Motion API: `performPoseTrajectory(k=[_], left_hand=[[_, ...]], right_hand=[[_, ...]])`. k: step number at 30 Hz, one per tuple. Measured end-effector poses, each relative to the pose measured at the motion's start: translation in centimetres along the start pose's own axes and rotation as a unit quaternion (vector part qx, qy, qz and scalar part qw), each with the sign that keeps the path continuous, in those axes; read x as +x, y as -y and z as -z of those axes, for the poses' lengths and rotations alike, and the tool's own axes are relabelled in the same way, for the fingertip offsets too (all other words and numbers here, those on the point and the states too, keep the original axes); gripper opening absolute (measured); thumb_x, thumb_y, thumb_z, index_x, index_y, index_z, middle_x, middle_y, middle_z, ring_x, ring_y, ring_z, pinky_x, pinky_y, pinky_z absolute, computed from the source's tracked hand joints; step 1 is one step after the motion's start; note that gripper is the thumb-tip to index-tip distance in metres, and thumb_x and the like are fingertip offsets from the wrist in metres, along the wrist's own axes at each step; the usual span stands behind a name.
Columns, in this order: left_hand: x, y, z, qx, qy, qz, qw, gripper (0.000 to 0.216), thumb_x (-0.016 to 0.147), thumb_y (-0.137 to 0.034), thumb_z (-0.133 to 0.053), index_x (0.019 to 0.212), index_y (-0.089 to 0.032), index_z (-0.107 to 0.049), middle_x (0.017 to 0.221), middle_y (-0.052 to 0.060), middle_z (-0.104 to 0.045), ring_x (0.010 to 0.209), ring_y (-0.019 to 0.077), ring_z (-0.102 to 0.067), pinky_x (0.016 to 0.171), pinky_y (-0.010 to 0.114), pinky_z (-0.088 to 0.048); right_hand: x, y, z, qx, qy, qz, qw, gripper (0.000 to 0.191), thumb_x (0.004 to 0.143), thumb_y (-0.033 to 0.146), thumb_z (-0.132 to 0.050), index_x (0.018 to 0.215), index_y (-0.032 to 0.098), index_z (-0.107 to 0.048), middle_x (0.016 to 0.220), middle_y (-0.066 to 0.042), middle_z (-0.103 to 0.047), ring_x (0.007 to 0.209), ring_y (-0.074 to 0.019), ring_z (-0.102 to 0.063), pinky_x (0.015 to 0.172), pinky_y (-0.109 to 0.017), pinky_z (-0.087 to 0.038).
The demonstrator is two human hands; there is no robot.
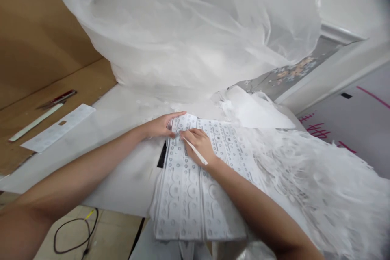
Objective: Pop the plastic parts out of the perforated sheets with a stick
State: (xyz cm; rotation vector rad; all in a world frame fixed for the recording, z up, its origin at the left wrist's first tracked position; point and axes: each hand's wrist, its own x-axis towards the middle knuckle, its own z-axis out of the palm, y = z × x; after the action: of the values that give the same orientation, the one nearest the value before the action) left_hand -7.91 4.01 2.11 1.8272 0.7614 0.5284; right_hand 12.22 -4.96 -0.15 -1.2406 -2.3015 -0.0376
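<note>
Head view: one left hand (161, 125), spread, touches patterned sheeting (179, 195); one right hand (200, 143) pinches one slim white stick (196, 152).

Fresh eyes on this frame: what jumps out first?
Probably the big translucent white sheeting filling the upper middle. Below it, the right hand holds a slim white tool over patterned white panels, the left hand at their far left corner. A heap of white shreds spreads across the lower right.
</note>
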Motion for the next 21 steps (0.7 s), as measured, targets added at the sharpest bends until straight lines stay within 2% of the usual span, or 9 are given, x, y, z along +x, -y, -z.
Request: performPoseTrajectory(k=[3, 8, 11, 13, 15, 18, 19, 21], left_hand=[[0.0, -0.1, 0.1, 0.036, 0.022, -0.005, 0.999, 0.093, 0.068, -0.027, -0.076, 0.15, -0.027, -0.031, 0.145, 0.01, -0.047, 0.128, 0.0318, -0.048, 0.096, 0.036, -0.046], [0.2, 0.3, 0.3, 0.042, 0.048, 0.002, 0.998, 0.094, 0.071, -0.027, -0.074, 0.152, -0.024, -0.026, 0.138, 0.011, -0.053, 0.119, 0.0318, -0.055, 0.094, 0.036, -0.045], [0.3, 0.5, 0.3, 0.022, 0.058, -0.022, 0.998, 0.093, 0.07, -0.023, -0.074, 0.151, -0.027, -0.027, 0.151, 0.009, -0.039, 0.131, 0.0329, -0.044, 0.101, 0.037, -0.042], [0.4, 0.5, 0.3, 0.011, 0.075, -0.046, 0.996, 0.093, 0.069, -0.02, -0.074, 0.15, -0.029, -0.03, 0.156, 0.007, -0.03, 0.139, 0.0327, -0.033, 0.107, 0.039, -0.036], [0.4, 0.3, 0.3, -0.01, 0.095, -0.052, 0.994, 0.091, 0.069, -0.018, -0.074, 0.149, -0.029, -0.033, 0.156, 0.007, -0.031, 0.14, 0.0322, -0.033, 0.11, 0.042, -0.034], [0.3, -0.1, 0.2, -0.049, 0.093, -0.016, 0.994, 0.084, 0.068, -0.018, -0.075, 0.145, -0.027, -0.041, 0.147, 0.009, -0.045, 0.132, 0.0314, -0.045, 0.109, 0.045, -0.035], [0.2, -0.2, 0.2, -0.059, 0.082, 0.002, 0.995, 0.083, 0.068, -0.019, -0.075, 0.144, -0.026, -0.043, 0.144, 0.01, -0.049, 0.13, 0.0311, -0.048, 0.108, 0.045, -0.036], [0.1, -0.3, 0.1, -0.074, 0.055, 0.03, 0.995, 0.082, 0.068, -0.021, -0.077, 0.143, -0.024, -0.044, 0.141, 0.01, -0.053, 0.126, 0.0311, -0.052, 0.107, 0.046, -0.038]], right_hand=[[0.1, 0.0, 0.4, -0.007, -0.005, -0.023, 1.0, 0.022, 0.095, 0.019, -0.045, 0.107, 0.02, -0.063, 0.088, -0.007, -0.071, 0.092, -0.0214, -0.06, 0.079, -0.033, -0.038], [0.2, 0.4, 0.3, -0.033, 0.0, -0.038, 0.999, 0.023, 0.097, 0.026, -0.042, 0.105, 0.021, -0.063, 0.088, -0.006, -0.071, 0.092, -0.0215, -0.058, 0.081, -0.033, -0.038], [0.3, -0.2, 0.1, -0.038, -0.01, -0.049, 0.998, 0.023, 0.096, 0.025, -0.044, 0.107, 0.022, -0.063, 0.089, -0.007, -0.071, 0.09, -0.0222, -0.058, 0.081, -0.034, -0.038], [0.4, -1.2, 0.4, -0.028, -0.037, -0.096, 0.994, 0.025, 0.096, 0.025, -0.042, 0.107, 0.022, -0.063, 0.089, -0.007, -0.071, 0.088, -0.0227, -0.058, 0.081, -0.034, -0.04], [0.5, -2.7, 1.1, 0.004, -0.087, -0.173, 0.981, 0.026, 0.097, 0.028, -0.04, 0.108, 0.022, -0.063, 0.094, -0.008, -0.071, 0.091, -0.0233, -0.059, 0.082, -0.035, -0.042], [0.1, -4.8, 2.7, 0.11, -0.171, -0.266, 0.942, 0.027, 0.094, 0.04, -0.046, 0.101, 0.023, -0.065, 0.118, -0.008, -0.066, 0.109, -0.0244, -0.057, 0.087, -0.037, -0.045], [-0.2, -5.1, 3.2, 0.159, -0.182, -0.282, 0.928, 0.028, 0.092, 0.043, -0.049, 0.098, 0.022, -0.066, 0.121, -0.008, -0.065, 0.112, -0.0247, -0.056, 0.086, -0.036, -0.046], [-0.8, -5.3, 3.7, 0.263, -0.151, -0.295, 0.906, 0.03, 0.088, 0.047, -0.055, 0.094, 0.02, -0.068, 0.111, -0.008, -0.068, 0.104, -0.0238, -0.061, 0.082, -0.035, -0.048]])
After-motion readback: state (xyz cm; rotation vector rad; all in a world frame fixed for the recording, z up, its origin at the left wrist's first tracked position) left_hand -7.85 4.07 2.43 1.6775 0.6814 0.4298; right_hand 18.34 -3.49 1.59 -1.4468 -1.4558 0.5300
